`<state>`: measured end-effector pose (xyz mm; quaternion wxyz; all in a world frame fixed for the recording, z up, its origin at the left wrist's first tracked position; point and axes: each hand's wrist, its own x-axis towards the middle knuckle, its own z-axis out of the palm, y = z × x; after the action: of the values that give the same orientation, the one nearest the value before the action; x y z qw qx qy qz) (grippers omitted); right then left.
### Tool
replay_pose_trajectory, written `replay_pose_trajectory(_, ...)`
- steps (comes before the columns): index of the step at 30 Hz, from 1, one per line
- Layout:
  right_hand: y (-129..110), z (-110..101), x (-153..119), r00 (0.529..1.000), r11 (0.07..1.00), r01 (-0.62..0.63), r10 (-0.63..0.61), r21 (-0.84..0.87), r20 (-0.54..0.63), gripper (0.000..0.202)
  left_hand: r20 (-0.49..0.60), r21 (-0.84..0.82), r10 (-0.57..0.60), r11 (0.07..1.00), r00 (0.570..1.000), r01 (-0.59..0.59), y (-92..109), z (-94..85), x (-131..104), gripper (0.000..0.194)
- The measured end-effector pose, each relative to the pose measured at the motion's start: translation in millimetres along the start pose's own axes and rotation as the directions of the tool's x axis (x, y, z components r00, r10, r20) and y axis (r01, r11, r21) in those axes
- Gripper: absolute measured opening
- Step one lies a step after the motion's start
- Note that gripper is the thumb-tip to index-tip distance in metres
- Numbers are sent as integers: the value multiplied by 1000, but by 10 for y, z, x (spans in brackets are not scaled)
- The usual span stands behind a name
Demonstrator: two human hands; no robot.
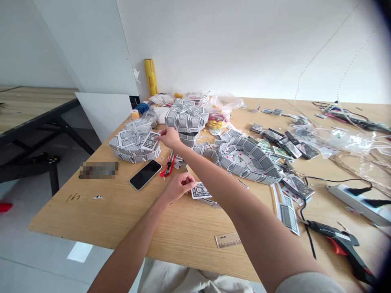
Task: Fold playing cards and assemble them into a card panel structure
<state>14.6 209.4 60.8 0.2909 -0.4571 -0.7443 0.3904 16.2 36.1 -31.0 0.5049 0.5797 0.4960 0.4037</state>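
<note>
My right hand [170, 137] reaches across to the far left and pinches a dark-patterned playing card [149, 141] over a heart-shaped box [134, 154] made of folded cards. Whether that card touches the box lid, I cannot tell. Nearer to me, my left hand [179, 187] is closed on the left edge of another playing card [200, 190], its patterned back up. A curved strip of folded cards [210, 202] lies under this second card, partly hidden by my right forearm. Just beyond my left hand is a red utility knife [168, 165].
A phone [145, 175] lies left of my hands. Behind stands a lidded card box [186, 116]; right of it sits an open card tray [250, 160]. A ruler [227, 240], glue gun [339, 244], power strip [360, 203] and loose card packs [284, 144] occupy the right side.
</note>
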Motion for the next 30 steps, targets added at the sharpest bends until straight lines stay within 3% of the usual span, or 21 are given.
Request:
replay_pose_trajectory(8,-113,5,74,998,973,-50,41,224,47,13,17,-37,-46,998,999,46,12,-18,7,32)
replay_pose_trajectory(11,-178,-195,-81,998,951,-34,14,309,68,11,16,-61,-49,997,999,50,3,-22,7,38)
replay_pose_trajectory(13,-150,-441,-335,998,931,-8,-13,365,56,19,17,-74,-47,996,999,49,-16,-19,7,41)
replay_pose_trajectory(16,82,-913,-934,998,870,52,-62,490,4,50,6,-87,-41,995,999,41,-45,-5,6,42)
replay_pose_trajectory(19,526,-1358,-1623,999,888,29,-9,460,-44,46,-17,-98,-37,995,999,35,-56,10,2,41)
replay_pose_trajectory(21,858,-1568,-2021,988,894,-65,120,444,-96,40,-28,-97,-38,995,999,35,-52,12,-1,40)
replay_pose_trajectory(25,1332,-1735,-2509,962,876,-193,258,443,-89,45,-69,-78,-30,997,997,25,-39,-2,-7,37)
replay_pose_trajectory(30,1492,-1671,-2632,954,849,-207,285,487,-91,52,-135,-63,-15,998,991,7,-34,4,-21,39)
